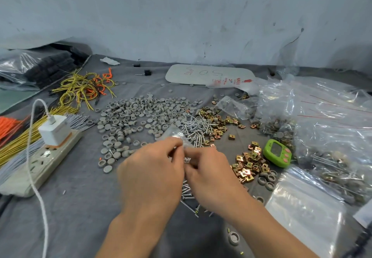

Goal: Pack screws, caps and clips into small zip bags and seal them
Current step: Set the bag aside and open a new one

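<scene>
Left hand (153, 169) and right hand (209, 174) pinch a little zip bag (174, 133). Probably filling it; next needs screws (198, 126) at one o'clock.

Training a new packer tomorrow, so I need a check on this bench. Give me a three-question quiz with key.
1. True or false: the left hand and right hand both pinch the small zip bag.
2. What is heaped between the grey caps and the brass clips? A coins, B screws, C batteries.
3. Fill in: the white charger sits plugged into the ___.
Key: 1 true; 2 B; 3 power strip.
</scene>
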Demonstrator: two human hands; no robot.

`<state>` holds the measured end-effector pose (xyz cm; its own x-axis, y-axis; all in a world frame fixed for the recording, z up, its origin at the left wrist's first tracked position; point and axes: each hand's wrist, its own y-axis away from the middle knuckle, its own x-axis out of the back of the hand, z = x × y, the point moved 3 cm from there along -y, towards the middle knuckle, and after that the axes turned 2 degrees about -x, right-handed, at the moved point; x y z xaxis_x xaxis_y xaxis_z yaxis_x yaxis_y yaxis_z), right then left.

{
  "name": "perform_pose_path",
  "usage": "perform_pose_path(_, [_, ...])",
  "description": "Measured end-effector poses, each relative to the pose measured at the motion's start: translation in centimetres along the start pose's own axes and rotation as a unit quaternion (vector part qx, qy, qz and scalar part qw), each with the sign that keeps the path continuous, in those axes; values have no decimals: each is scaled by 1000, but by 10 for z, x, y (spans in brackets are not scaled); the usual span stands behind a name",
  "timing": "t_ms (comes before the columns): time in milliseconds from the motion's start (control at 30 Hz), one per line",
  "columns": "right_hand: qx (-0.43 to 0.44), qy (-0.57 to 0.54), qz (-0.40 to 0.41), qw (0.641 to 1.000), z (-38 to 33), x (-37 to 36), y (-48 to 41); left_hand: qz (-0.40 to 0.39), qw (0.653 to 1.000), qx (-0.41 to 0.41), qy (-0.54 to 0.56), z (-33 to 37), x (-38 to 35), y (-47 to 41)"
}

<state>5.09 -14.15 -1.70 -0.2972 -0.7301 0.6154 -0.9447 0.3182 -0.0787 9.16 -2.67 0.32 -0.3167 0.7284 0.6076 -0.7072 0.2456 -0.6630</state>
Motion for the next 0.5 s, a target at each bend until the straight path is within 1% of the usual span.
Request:
perform_pose_path(33, [-49,-104,-27,993,2,0,-1,-4,1000,-15,1,4,-2,1])
perform_pose_path(67, [-96,-223,-36,970,5,0,-2,-9,1000,-26,4,7,-3,2])
perform_pose_path(133, [-167,-427,-37,888,10,-2,-7,-20,999,-37,17,10,-6,2])
perform_pose_path(200, [-201,-549,-24,811,12,-2,-10,-42,997,-47,38,11,-8,3])
perform_pose_path(300, [-232,-649,4,724,14,-2,-15,-70,994,-69,45,14,-11,5])
perform_pose_path(367, [-246,-695,14,676,16,-4,-17,-84,992,-68,64,19,-14,6])
perform_pose_path(433, [-252,-724,24,642,17,-5,-19,-89,991,-42,92,22,-15,7])
perform_pose_path(500, [-263,-737,30,622,15,-6,-19,-97,990,-2,106,23,-17,7])
